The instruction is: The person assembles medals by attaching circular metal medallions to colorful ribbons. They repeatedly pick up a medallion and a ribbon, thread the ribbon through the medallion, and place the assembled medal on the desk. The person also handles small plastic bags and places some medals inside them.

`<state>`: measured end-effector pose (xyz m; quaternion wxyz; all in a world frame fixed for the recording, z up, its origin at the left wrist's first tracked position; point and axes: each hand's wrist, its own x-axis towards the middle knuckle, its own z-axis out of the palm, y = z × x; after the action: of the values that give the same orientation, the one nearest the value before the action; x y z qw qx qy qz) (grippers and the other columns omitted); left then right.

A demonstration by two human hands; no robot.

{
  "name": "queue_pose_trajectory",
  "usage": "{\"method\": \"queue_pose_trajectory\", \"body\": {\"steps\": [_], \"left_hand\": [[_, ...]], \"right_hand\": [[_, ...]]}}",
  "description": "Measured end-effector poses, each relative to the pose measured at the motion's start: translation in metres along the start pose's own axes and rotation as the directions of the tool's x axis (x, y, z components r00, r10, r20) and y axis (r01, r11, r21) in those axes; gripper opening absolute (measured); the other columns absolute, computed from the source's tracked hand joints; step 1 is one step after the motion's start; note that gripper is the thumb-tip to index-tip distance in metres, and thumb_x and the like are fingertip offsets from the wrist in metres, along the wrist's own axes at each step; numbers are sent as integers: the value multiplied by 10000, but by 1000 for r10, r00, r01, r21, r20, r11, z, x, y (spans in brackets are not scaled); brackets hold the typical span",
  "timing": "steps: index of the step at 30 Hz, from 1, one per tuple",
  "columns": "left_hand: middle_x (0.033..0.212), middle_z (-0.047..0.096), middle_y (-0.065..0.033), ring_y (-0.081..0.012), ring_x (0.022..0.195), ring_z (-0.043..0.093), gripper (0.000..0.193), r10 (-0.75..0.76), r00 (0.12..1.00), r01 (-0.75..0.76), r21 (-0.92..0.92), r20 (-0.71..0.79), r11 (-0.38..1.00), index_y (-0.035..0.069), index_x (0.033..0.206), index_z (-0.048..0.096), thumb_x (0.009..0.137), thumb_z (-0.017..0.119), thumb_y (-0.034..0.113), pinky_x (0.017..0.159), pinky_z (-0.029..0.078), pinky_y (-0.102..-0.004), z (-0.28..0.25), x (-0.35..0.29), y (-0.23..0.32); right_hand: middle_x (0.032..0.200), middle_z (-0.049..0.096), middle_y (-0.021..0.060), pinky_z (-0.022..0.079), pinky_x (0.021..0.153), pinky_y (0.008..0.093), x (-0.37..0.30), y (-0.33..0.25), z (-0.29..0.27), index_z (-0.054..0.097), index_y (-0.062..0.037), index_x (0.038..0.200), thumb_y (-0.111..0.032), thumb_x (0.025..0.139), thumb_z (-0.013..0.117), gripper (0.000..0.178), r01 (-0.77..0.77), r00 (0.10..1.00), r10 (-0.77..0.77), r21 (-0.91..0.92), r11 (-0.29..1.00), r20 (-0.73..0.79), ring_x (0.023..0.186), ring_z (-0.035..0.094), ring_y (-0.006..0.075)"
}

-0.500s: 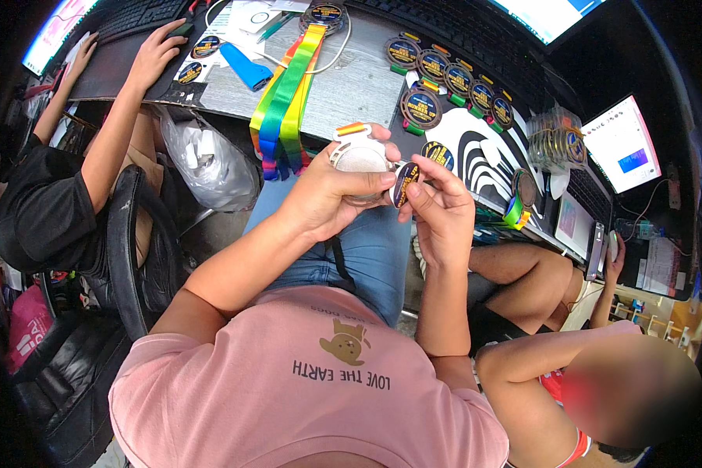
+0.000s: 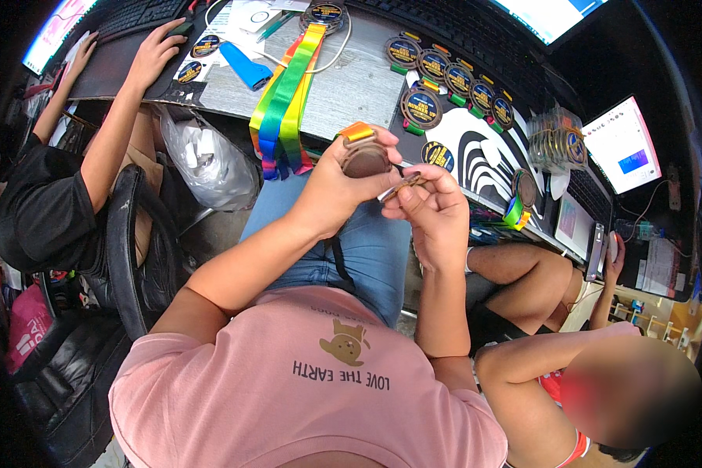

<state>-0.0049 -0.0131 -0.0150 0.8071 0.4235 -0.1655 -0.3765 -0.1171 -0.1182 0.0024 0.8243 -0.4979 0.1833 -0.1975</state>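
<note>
Above my lap, my left hand [image 2: 329, 186] grips a round bronze-coloured medal [image 2: 366, 160] with a plain centre; an orange ribbon end [image 2: 356, 131] shows at its top. My right hand [image 2: 437, 218] pinches a small round printed label [image 2: 400, 187] beside the medal's lower right rim. The label is seen nearly edge-on, and my left thumb reaches to its edge. At the table's edge beyond lies a loose dark round label [image 2: 437, 155]. Several finished-looking medals [image 2: 421, 107] with dark printed centres rest in a group at the far right.
Multicoloured ribbons [image 2: 288, 101] hang over the grey table edge [image 2: 351, 101], near a blue tool [image 2: 246, 67]. A stack of wrapped medals [image 2: 558, 139] stands by a laptop [image 2: 589, 195]. Co-workers sit at both sides; a plastic bag [image 2: 207, 164] hangs at the left.
The label in my right hand has turned from showing its printed face to nearly edge-on. The medal has tilted in my left hand, its centre going from bright to dark brown.
</note>
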Motion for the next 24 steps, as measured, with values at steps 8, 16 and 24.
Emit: {"method": "queue_pose_trajectory", "body": {"steps": [8,16,24], "left_hand": [[1090,586,-68,-132,979,591,517,265,962,-255,131,-62,958,61,1196,496,754,725,-79,857,493,-278,10,-7,1],[1041,586,-63,-131,910,605,494,79,980,-99,-105,-183,990,57,1190,508,762,681,-120,747,561,-264,15,-7,10],[1048,596,-89,-197,856,648,315,-74,994,67,-90,-82,994,49,1200,499,907,605,93,699,585,-327,19,-10,12]], "right_hand": [[934,643,138,611,628,319,5,-2,0,474,-27,1007,31,896,582,165,-24,999,29,263,964,-16,730,666,179],[929,529,93,497,613,257,-5,11,3,579,-47,1077,63,713,741,413,540,769,-638,-557,631,22,753,570,179],[929,638,94,462,703,338,-1,-9,-18,723,-77,915,19,599,730,330,511,483,-720,-828,-229,497,781,606,240]]}}
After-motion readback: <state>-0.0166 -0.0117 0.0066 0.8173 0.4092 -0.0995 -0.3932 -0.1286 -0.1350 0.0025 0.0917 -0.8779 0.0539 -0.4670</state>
